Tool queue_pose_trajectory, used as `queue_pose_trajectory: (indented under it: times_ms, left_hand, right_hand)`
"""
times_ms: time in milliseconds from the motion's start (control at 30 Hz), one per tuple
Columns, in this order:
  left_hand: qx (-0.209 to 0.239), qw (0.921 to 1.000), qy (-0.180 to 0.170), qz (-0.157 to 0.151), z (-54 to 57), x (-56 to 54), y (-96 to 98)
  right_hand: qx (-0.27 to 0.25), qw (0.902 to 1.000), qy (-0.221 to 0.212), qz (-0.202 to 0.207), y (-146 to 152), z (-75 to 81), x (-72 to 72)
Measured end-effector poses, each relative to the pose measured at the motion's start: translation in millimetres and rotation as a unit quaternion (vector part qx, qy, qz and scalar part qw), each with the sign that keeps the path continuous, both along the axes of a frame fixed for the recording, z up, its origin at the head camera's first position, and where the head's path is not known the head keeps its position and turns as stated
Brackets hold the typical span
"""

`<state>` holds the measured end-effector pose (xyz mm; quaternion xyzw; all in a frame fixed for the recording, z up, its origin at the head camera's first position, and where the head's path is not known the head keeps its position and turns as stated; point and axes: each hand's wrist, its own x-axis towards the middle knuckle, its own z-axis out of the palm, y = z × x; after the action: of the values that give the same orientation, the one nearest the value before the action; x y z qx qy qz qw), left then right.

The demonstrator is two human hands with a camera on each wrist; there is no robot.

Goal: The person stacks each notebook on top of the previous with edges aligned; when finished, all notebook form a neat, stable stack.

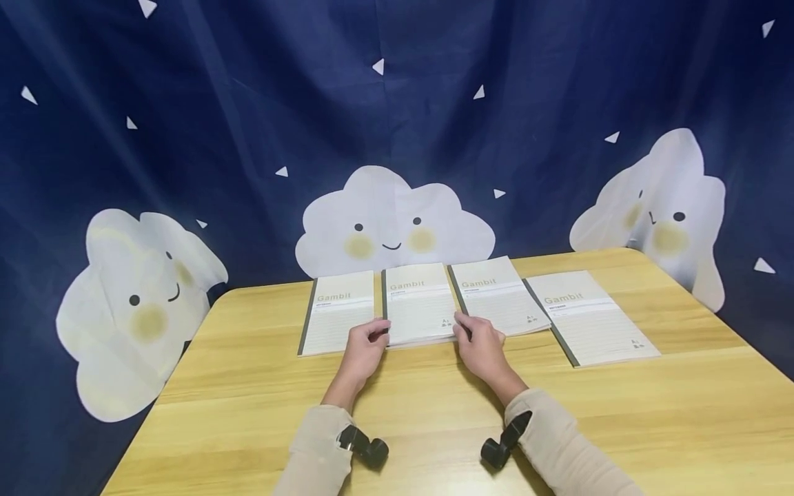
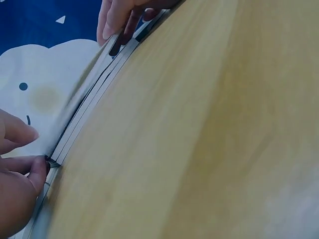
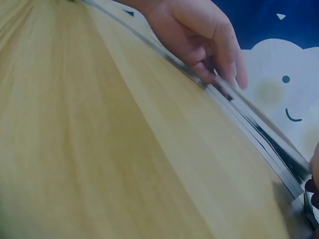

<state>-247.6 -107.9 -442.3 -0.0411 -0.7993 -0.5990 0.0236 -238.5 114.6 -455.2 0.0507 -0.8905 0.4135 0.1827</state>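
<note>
Near the middle of a row, a pale notebook (image 1: 418, 303) with a dark spine and the word Gambit is held at its near corners by both hands. The left hand (image 1: 366, 348) pinches its near left corner. At the near right corner is the right hand (image 1: 482, 348), thumb and fingers curled in a pinch. From the right wrist view, the left hand (image 3: 199, 35) grips a notebook edge (image 3: 269, 132) that stands slightly above the booklet edges beneath. The right hand (image 3: 314, 169) is mostly cut off there.
A similar notebook (image 1: 341, 303) lies to the left, partly beside the left hand. Two more, a tilted notebook (image 1: 496, 293) and a farther notebook (image 1: 592, 320), lie to the right on the wooden table (image 1: 428, 406). A dark blue curtain (image 1: 236, 83) with cloud prints hangs behind.
</note>
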Motion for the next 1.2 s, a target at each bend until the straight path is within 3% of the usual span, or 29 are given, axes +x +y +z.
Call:
queue_pose_trajectory:
  times_ms: [600,1200]
  left_hand:
    - [-0.009,0.9997,-0.010,-0.018,-1.5,1.4,-0.3]
    - [0.003,0.9986,-0.045,-0.025,2.1,-0.5,-2.1]
  right_hand:
    - [0.080,0.9963,-0.011,0.029,-1.1,-1.1,1.7]
    - [0.079,0.9965,-0.016,0.023,-3.9,-0.4,2.6]
